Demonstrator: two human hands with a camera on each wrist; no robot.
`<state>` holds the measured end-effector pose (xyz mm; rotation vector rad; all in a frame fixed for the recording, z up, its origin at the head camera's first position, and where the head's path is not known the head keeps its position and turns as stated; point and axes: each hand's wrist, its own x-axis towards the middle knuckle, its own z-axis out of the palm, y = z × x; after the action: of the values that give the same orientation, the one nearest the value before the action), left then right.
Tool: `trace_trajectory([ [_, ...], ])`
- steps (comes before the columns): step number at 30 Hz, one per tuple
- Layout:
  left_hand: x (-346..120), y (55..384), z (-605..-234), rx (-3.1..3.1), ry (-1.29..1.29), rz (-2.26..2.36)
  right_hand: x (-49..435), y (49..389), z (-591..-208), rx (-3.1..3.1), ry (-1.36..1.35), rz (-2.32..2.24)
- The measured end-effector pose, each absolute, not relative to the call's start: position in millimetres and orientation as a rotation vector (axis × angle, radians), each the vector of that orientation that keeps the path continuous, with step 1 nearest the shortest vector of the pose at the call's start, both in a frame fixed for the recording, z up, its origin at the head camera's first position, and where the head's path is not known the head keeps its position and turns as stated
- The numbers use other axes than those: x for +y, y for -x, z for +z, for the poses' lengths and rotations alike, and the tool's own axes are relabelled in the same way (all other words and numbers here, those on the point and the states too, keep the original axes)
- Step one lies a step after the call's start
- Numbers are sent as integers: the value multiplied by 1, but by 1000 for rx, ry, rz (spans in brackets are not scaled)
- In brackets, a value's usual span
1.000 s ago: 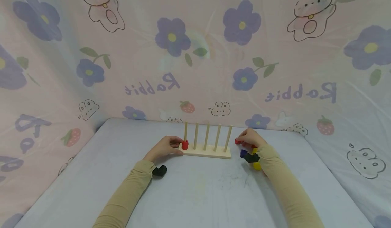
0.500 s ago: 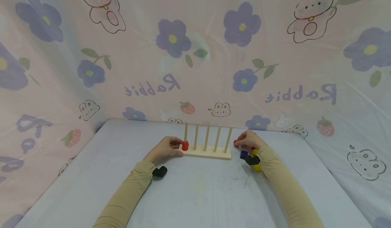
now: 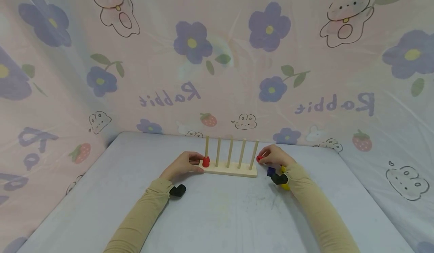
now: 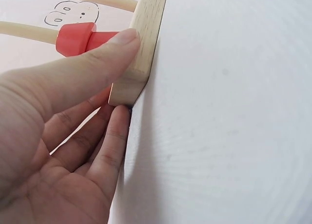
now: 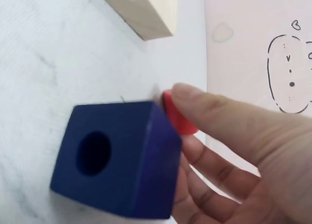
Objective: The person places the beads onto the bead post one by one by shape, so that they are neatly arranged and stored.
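A pale wooden peg stand (image 3: 228, 169) with several upright pegs sits toward the back of the table. Red beads (image 3: 206, 161) are threaded low on its leftmost peg. My left hand (image 3: 183, 165) grips that end of the base; in the left wrist view the thumb presses on the wood (image 4: 148, 38) and the fingers lie at the end face. Just off the stand's right end, my right hand (image 3: 276, 156) pinches a small red bead (image 3: 259, 158) between thumb and fingers. A dark blue block (image 5: 112, 160) with a round hole lies beside those fingers, large in the right wrist view.
Yellow pieces (image 3: 285, 187) lie by the right wrist, partly hidden by the black wrist camera (image 3: 279, 178). A second black camera (image 3: 178, 190) is on the left wrist. Behind the white table (image 3: 217, 215) hangs a printed curtain (image 3: 230, 79).
The right hand has shifted slightly left with the red bead, nearer the stand's right end. The left hand keeps its grip on the base, and the stand stays in place.
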<state>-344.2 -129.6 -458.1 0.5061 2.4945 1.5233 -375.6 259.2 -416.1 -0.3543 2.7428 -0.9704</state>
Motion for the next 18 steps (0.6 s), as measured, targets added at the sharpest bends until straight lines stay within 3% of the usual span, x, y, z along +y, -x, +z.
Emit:
trace_trajectory([
  [18,-129,342,-456,2511,-502,1505,272,373,-420,2761,491,-1002],
])
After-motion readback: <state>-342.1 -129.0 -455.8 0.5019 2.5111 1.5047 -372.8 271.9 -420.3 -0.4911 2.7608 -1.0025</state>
